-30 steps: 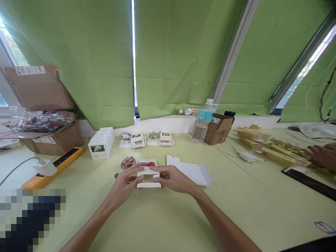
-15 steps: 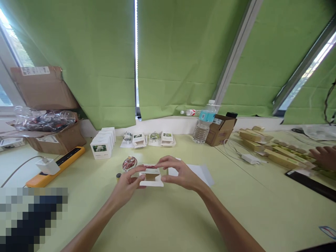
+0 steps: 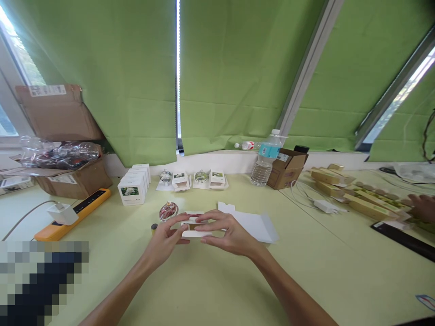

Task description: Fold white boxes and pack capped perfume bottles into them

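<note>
Both my hands hold a small white cardboard box (image 3: 193, 225) just above the pale green table (image 3: 210, 280). My left hand (image 3: 165, 240) pinches its left end with thumb and fingers. My right hand (image 3: 226, 233) grips its right side, fingers curled over the top. A glass ball ornament with red inside (image 3: 168, 210) lies just behind my left hand, and a small dark cap (image 3: 154, 227) sits beside it. A flat white cardboard sheet (image 3: 253, 222) lies right of my right hand.
A stack of white boxes (image 3: 133, 188), two glass ornaments with open boxes (image 3: 193, 179), a water bottle (image 3: 265, 159) and a brown carton (image 3: 287, 168) line the back. An orange power strip (image 3: 71, 212) lies left. Another person's hand (image 3: 421, 206) rests by yellow boxes (image 3: 356, 197) at right.
The box has been turned and flattened lower between my hands; my right fingers now lie over its top. The other person's hand at right drew back slightly.
</note>
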Motion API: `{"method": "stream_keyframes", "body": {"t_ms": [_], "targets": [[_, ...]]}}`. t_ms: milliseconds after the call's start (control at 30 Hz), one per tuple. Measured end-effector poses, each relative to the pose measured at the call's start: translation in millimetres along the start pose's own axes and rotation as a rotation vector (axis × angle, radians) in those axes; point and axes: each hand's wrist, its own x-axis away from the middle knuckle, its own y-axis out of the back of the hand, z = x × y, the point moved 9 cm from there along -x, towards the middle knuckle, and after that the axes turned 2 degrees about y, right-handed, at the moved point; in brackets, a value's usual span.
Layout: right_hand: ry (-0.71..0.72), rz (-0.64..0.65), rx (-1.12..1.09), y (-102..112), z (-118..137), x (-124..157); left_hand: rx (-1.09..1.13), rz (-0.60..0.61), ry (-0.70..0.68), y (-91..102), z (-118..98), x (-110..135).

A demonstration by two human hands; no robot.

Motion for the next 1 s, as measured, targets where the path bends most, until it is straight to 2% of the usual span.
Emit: {"method": "stream_keyframes", "body": {"t_ms": [567,1000], "targets": [[0.046,-0.048,0.199,-1.6,-6.0,-0.3,0.051,0.053,0.024,-2.9,5.0,0.7],[0.007,-0.062,0.268,-2.7,-20.1,3.3,0.003,0.091,0.008,-4.9,9.6,-0.2]]}}
